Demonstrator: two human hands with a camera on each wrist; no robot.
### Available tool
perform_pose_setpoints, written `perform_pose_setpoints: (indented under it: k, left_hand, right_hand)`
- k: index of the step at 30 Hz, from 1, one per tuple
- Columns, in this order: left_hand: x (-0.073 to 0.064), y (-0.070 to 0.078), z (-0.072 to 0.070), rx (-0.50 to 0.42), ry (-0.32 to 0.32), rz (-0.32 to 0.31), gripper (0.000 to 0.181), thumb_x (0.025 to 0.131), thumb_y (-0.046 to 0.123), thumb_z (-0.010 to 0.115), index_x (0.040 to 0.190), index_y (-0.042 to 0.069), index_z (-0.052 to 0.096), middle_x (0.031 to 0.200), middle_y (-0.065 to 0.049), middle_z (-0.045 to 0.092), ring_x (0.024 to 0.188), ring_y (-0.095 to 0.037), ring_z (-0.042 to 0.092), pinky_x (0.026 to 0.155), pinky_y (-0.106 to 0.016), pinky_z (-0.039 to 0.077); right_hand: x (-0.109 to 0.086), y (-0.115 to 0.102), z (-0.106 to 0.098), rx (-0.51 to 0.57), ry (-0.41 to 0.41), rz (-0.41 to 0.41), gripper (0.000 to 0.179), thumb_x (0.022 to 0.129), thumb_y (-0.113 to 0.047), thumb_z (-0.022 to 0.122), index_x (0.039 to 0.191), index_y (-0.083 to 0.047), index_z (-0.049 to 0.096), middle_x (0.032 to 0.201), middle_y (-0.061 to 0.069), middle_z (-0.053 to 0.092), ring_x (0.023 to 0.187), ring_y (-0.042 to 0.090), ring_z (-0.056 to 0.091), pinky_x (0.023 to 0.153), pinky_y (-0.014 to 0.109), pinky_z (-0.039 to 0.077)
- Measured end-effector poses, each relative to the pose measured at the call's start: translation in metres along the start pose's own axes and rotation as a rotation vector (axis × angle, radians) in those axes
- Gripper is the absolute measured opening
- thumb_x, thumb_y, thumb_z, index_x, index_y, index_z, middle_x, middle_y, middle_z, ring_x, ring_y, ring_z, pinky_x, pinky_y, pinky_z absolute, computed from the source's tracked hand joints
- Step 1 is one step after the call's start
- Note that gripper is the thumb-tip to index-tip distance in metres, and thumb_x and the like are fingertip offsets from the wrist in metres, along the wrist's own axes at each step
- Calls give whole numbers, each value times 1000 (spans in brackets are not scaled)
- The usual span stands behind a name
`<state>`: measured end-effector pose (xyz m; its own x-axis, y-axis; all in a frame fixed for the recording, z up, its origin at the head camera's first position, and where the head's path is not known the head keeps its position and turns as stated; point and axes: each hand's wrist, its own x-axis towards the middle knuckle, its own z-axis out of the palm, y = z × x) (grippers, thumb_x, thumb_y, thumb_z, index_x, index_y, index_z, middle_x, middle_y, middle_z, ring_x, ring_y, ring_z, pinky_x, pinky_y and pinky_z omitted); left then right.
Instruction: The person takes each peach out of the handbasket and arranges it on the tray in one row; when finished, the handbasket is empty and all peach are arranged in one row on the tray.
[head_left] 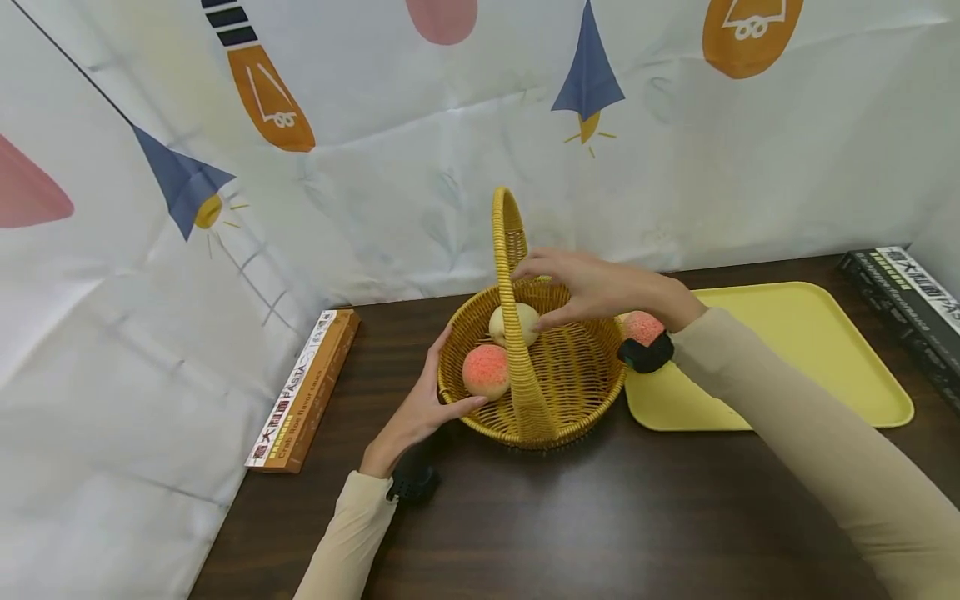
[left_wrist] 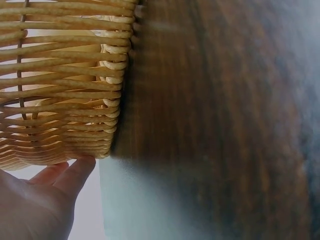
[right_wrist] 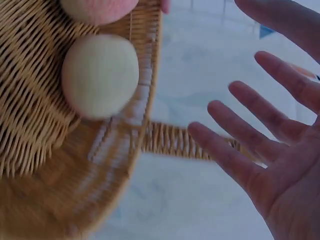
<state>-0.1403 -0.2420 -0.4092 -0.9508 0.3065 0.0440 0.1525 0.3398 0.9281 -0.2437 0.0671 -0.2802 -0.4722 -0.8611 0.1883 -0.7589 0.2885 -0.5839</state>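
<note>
A yellow wicker basket (head_left: 570, 358) with a tall arched handle stands on the dark table. Two toy peaches lie in its left part: a pink-red peach (head_left: 486, 372) nearer me and a pale peach (head_left: 514, 324) behind it. My left hand (head_left: 420, 417) holds the basket's left side, thumb over the rim and fingers along the outer wall; in the left wrist view its fingertips (left_wrist: 80, 172) touch the weave. My right hand (head_left: 592, 287) hangs above the basket beside the handle. In the right wrist view, its fingers (right_wrist: 240, 122) are spread, with nothing held.
Right of the basket lies a yellow tray (head_left: 795, 350); another pink-red peach (head_left: 642, 326) is at its left edge, partly hidden by my wrist camera. An orange pasta box (head_left: 307, 392) lies at the left, a black box (head_left: 907, 308) at the far right. A patterned curtain (head_left: 420, 183) hangs behind.
</note>
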Motion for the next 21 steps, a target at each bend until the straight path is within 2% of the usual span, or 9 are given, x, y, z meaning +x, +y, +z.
perform_pose_setpoints:
  k: [4,7,9,12,13,18,21]
  left_hand:
    - [0,-1,0,-2,-6,-2,113,91,35,82,168,34,0,173,-6,8,156,-30,23,121,-62,23]
    - [-1,-2,0,-10,-7,-2,113,92,34,82,168,34,0,173,-5,7,156,-30,23,122,-61,23]
    - [-1,-2,0,-9,-11,-1,112,92,33,82,168,35,-1,173,-5,6,156,-30,23,122,-61,23]
    - [-1,-2,1,-1,-18,-7,112,93,34,81,168,35,-1,174,-4,4,156,-30,22,122,-61,23]
    - [-1,-2,1,2,-17,-8,112,93,34,81,168,35,-1,174,-4,4,157,-29,21,122,-61,22]
    - [0,-2,0,12,-12,4,113,91,36,82,169,33,0,174,-4,6,156,-29,23,122,-61,23]
    - [0,-2,-2,19,-9,7,114,91,38,83,169,34,0,174,-2,6,155,-28,25,122,-60,25]
  right_hand:
    - [30,0,18,57,-88,-46,56,93,-24,82,141,-2,62,142,16,58,129,33,55,105,52,47]
    - [42,2,34,75,-170,-67,47,95,-20,80,134,2,66,143,20,57,127,35,56,102,47,49]
    - [47,4,44,69,-224,-50,47,95,-20,79,134,3,65,138,21,58,121,34,57,99,44,50]
    - [49,7,56,35,-284,-4,48,96,-24,78,135,0,65,135,16,58,118,29,56,99,40,48]
    - [49,8,59,29,-289,12,55,96,-27,79,142,-2,62,134,15,59,116,26,56,99,39,48]
    - [52,10,69,14,-322,-1,58,94,-31,79,143,-5,63,136,11,60,120,23,56,102,37,48]
    - [55,10,72,48,-345,1,58,94,-28,79,144,-3,62,136,12,58,118,23,56,100,35,49]
